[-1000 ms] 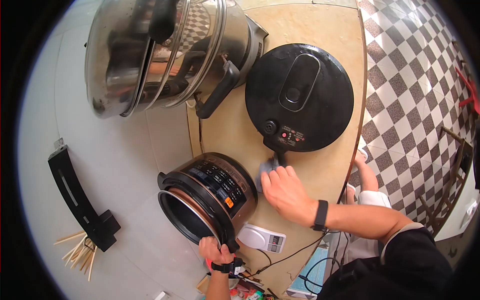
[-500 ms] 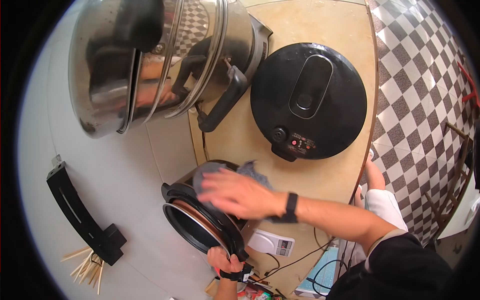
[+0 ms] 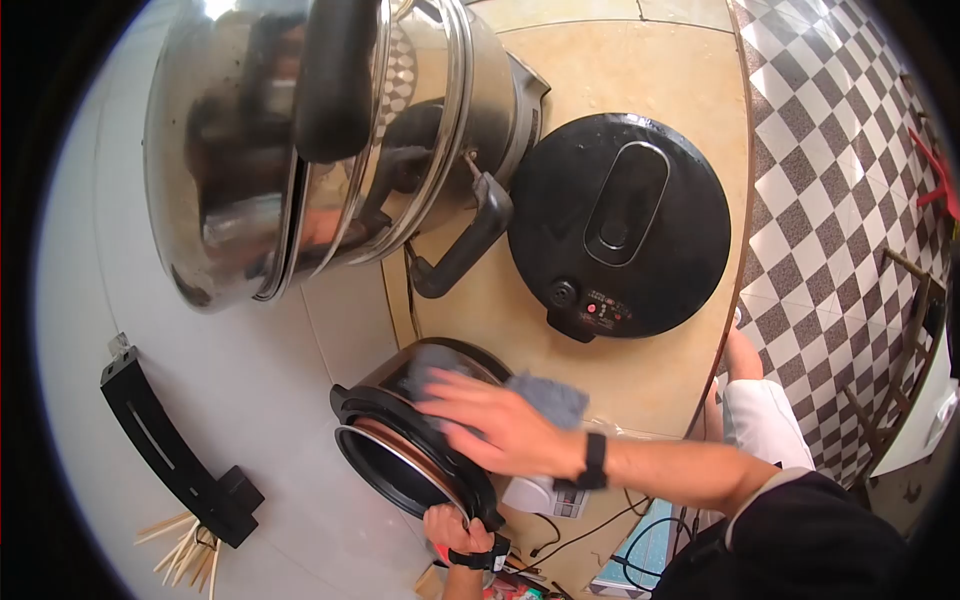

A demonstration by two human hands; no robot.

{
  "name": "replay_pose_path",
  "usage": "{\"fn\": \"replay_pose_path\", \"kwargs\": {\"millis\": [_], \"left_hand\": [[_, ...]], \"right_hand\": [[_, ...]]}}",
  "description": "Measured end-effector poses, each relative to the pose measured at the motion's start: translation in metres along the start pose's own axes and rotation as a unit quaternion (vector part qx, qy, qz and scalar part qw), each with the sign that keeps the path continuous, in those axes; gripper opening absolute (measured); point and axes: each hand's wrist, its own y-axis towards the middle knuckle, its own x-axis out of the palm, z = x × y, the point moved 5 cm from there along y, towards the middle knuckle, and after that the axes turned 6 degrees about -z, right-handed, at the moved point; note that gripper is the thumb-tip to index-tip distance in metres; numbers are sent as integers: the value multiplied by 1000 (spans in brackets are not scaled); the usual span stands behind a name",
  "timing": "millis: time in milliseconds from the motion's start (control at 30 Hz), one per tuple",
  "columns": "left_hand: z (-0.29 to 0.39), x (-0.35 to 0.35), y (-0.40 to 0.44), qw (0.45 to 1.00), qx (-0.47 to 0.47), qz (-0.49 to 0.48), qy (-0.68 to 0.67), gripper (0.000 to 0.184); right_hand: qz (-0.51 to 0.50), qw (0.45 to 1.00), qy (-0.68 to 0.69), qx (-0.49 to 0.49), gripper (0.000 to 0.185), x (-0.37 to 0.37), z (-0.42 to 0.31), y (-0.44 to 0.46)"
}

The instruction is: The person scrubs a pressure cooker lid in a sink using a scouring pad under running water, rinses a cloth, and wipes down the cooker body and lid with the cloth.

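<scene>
A tilted electric cooker point(image 3: 395, 375) has its mouth facing the lower left. Its dark inner pot point(image 3: 385, 475) with a pale rim shows at the opening. Fingers of my left hand point(image 3: 460, 530) are closed over the lower end of the rim. My right hand point(image 3: 505, 425) lies over the cooker's outer side, pressing a grey cloth point(image 3: 550, 398) there. Motion blurs this hand and part of the cloth, which spreads out on both sides of it. Behind my right hand, part of the cooker's body is hidden.
A round black electric appliance point(image 3: 625, 225) with a lit button stands on the tan counter point(image 3: 640, 385). Upper left is a large steel steamer point(image 3: 230, 170). A white scale point(image 3: 530, 497) and cables lie below; a black holder with sticks point(image 3: 180, 450) hangs on the wall.
My right hand has slid the cloth slightly down and to the right along the cooker's side. My left hand keeps hold of the rim. The whole view has shifted a little.
</scene>
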Motion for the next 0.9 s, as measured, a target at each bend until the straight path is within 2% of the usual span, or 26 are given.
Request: {"fn": "replay_pose_path", "kwargs": {"millis": [33, 67, 133, 167, 267, 333, 367, 433, 567, 633, 700, 767, 800, 833, 900], "left_hand": [[0, 0, -2, 1000, 3, 1, 0, 48], [0, 0, -2, 1000, 0, -3, 2, 48], [1, -1, -1, 1000, -9, -13, 1, 48], [0, -1, -1, 1000, -6, -15, -1, 48], [1, 1, -3, 1000, -6, 2, -4, 49], [0, 0, -4, 1000, -14, 5, 7, 50], [-1, 0, -5, 1000, -15, 4, 6, 50], [1, 1, -4, 999, 10, 46, 23, 49], [4, 1, -2, 998, 13, 49, 30, 49], [2, 3, -3, 998, 13, 46, 34, 50], [3, 4, -3, 998, 12, 50, 43, 50], [-1, 5, -11, 997, 13, 59, 49, 51], [-3, 4, -18, 997, 9, 37, 63, 40], [-5, 4, -25, 997, 8, 28, 70, 39], [5, 3, -17, 998, -16, 7, 54, 40]], "right_hand": [[-45, 998, 1, -40, 32, 4, 6, 33], [-167, 984, 55, 16, 32, 1, 9, 69], [-204, 970, -45, 127, 38, 22, 65, 105], [-208, 965, -89, 135, 39, 26, 96, 113], [-170, 968, -41, 178, 39, 3, 95, 80], [-54, 977, -18, 205, 41, -13, 89, 44], [-55, 977, -19, 206, 41, -12, 85, 24], [39, 983, -25, 176, 47, -16, 76, -16], [58, 983, -29, 174, 60, 10, 35, -84], [36, 994, -75, 69, 63, 27, 7, -114], [-26, 992, -114, 38, 67, 46, 8, -154], [-49, 991, -120, 30, 67, 49, 19, -177], [-79, 988, -130, 26, 67, 44, 20, -183], [-110, 984, -140, 22, 68, 41, 21, -187], [-99, 982, -160, 26, 66, 29, 21, -189]]}}
